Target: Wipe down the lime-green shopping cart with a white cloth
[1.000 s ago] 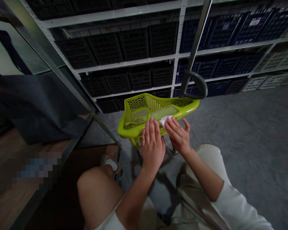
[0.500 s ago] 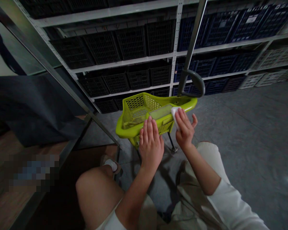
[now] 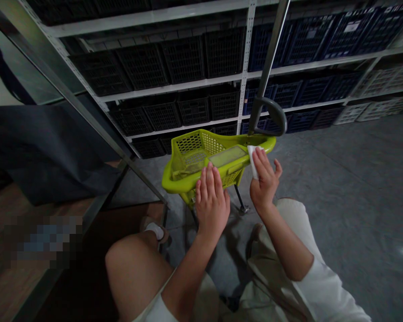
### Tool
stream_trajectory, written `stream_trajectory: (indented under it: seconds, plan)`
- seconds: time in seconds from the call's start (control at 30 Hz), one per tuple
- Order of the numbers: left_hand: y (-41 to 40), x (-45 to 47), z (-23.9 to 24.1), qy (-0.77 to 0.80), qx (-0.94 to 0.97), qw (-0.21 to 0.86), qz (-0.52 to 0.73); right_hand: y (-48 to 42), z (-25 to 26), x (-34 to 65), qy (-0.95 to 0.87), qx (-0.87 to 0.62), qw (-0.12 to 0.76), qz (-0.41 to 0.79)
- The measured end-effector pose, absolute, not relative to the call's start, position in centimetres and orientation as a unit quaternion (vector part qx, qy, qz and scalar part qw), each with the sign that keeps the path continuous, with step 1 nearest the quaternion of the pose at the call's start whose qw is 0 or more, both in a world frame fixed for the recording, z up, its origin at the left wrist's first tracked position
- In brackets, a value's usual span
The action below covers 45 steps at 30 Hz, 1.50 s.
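Observation:
In front of my knees stands a small lime-green plastic shopping cart with mesh sides. My left hand lies on its near rim, fingers stretched out, holding nothing. Farther right along the same rim, my right hand presses a folded white wipe against the plastic. The wipe's underside and part of it beneath the fingers are hidden. A clear panel is set in the cart's top between my hands. Behind the right end rises a metal pole with a grey loop handle.
White metal shelving with rows of black crates and blue crates stands behind the cart. At left are a metal frame bar and a dark cloth. Grey floor extends to the right.
My right hand has slid a little to the right along the rim with the wipe, uncovering more of the clear panel. My left hand has stayed in place.

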State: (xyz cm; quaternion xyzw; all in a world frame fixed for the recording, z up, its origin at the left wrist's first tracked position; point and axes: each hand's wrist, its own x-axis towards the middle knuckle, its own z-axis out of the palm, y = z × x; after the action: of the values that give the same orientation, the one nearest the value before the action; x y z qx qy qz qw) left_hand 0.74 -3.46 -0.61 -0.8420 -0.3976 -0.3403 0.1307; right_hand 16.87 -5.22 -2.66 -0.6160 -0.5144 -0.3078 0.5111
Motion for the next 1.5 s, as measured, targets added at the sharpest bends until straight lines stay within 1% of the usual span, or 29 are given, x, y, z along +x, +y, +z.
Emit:
stream_trajectory:
  seconds: [0.13,0.2,0.27,0.33,0.4,0.43,0.53,0.6,0.67,0.73,0.83,0.97,1.03,1.1,1.27,1.33,1.43,1.5]
  plan:
    - [-3.4,0.7,-0.9,-0.398,-0.835,0.129,-0.357,-6.1,-1.8,14.2,-0.670,-0.538,0.426,-0.282]
    - [-3.4,0.6,-0.8,-0.397,-0.836,0.128,-0.357,-6.2,-1.9,14.6,-0.694,-0.517,0.413,-0.285]
    - [-3.4,0.6,-0.7,-0.394,-0.840,0.127,-0.351,-5.9,-2.3,16.0,-0.652,-0.543,0.437,-0.298]
    - [-3.4,0.6,-0.6,-0.393,-0.841,0.127,-0.348,-5.6,-2.6,17.2,-0.570,-0.589,0.482,-0.308]
    - [-3.4,0.7,-0.7,-0.395,-0.840,0.129,-0.350,-5.5,-2.6,17.0,-0.517,-0.616,0.509,-0.306]
    - [-3.4,0.7,-0.7,-0.396,-0.838,0.131,-0.351,-5.7,-2.4,16.3,-0.530,-0.614,0.502,-0.301]
    - [-3.3,0.7,-0.9,-0.396,-0.833,0.142,-0.359,-6.4,-1.6,14.0,-0.646,-0.570,0.428,-0.274]
    - [-3.3,0.6,-0.8,-0.396,-0.833,0.146,-0.358,-6.6,-1.2,13.8,-0.685,-0.549,0.400,-0.265]
    - [-3.3,0.5,-0.7,-0.396,-0.835,0.145,-0.353,-6.5,-1.1,14.8,-0.658,-0.565,0.421,-0.267]
    - [-3.3,0.6,-0.7,-0.394,-0.836,0.143,-0.354,-6.1,-1.2,16.0,-0.594,-0.601,0.462,-0.269]
    - [-3.3,0.8,-0.9,-0.391,-0.835,0.142,-0.361,-5.8,-1.3,15.6,-0.534,-0.623,0.504,-0.270]
    - [-3.0,0.8,-1.4,-0.397,-0.824,0.147,-0.377,-6.3,-1.0,12.4,-0.650,-0.555,0.461,-0.239]
    - [-3.0,0.7,-1.4,-0.397,-0.825,0.149,-0.375,-6.5,-1.0,12.2,-0.681,-0.534,0.441,-0.236]
    - [-3.0,0.5,-1.2,-0.396,-0.831,0.150,-0.361,-6.3,-1.2,13.7,-0.667,-0.542,0.447,-0.248]
    - [-3.3,0.6,-0.7,-0.398,-0.833,0.161,-0.348,-5.4,-1.8,16.9,-0.513,-0.614,0.534,-0.273]
    - [-3.3,0.7,-0.9,-0.396,-0.833,0.160,-0.352,-5.5,-1.6,15.6,-0.526,-0.610,0.531,-0.264]
    - [-3.1,0.8,-1.4,-0.394,-0.826,0.161,-0.369,-6.0,-1.0,12.4,-0.615,-0.565,0.497,-0.235]
    - [-2.9,0.8,-1.7,-0.392,-0.822,0.166,-0.379,-6.3,-0.6,10.9,-0.644,-0.550,0.482,-0.223]
